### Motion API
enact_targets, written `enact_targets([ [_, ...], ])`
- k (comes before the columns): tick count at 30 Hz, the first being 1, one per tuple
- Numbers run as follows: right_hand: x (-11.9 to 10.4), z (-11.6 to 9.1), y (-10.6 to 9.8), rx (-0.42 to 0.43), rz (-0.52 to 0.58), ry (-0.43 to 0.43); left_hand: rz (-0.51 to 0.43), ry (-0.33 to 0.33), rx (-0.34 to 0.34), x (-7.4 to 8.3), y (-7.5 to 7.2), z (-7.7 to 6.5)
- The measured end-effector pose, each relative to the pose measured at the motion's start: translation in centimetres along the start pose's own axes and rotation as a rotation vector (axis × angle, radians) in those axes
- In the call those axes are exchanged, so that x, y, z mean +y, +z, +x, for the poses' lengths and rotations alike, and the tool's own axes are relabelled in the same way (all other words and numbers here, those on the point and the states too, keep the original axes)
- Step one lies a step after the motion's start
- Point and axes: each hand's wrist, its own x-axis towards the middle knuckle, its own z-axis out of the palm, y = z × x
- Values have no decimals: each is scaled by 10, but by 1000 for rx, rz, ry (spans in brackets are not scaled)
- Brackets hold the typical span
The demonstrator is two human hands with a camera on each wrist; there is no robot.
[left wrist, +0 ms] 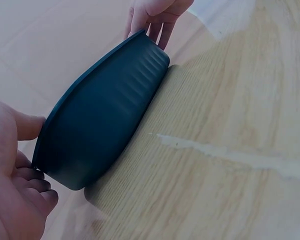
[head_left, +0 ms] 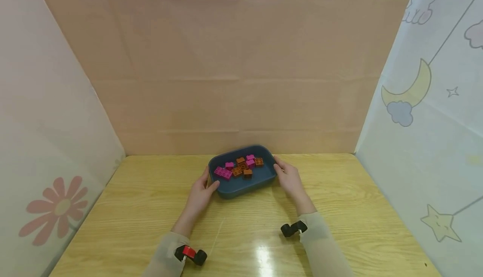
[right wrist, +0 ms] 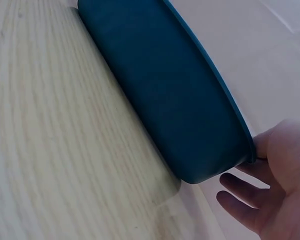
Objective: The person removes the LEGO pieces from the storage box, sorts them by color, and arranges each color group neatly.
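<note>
A dark blue oblong tray (head_left: 264, 179) with rounded corners stands at a slant near the back of the table. Toy building bricks lie loose inside it: a long magenta brick (head_left: 223, 173) at the left, several orange-brown ones such as the brick (head_left: 258, 162) at the right, and smaller magenta ones among them. My left hand (head_left: 200, 193) holds the tray's left end, thumb over the rim. At the opposite end my right hand (head_left: 289, 179) grips the rim, its lower fingers spread below it in the right wrist view. Both wrist views show the tray's outer wall (left wrist: 95, 115) close over the wood.
The wooden table (head_left: 339, 201) meets a tan paper backdrop (head_left: 241, 67) right behind the tray. Pale printed side sheets stand left and right, with a flower (head_left: 62, 207) and a moon (head_left: 416, 88) on them. Small black devices (head_left: 293, 228) are strapped to both wrists.
</note>
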Motion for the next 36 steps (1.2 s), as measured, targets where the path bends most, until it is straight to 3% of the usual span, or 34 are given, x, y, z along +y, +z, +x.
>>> enact_targets([
  [6,-4,-2,-9,-39,-32,30,-3,-13,2,-2,1,2],
  [13,-6,-2,-21,-143,7,93,-41,-12,1,-5,-2,4],
  [20,-17,-5,-29,-239,-2,121,-13,-14,-22,-6,-5,10],
  [31,-40,-9,-35,-277,-117,164,-1,-44,-98,-3,-14,27],
  [36,-43,-12,-41,-279,-133,184,-1,-12,-145,0,-18,29],
])
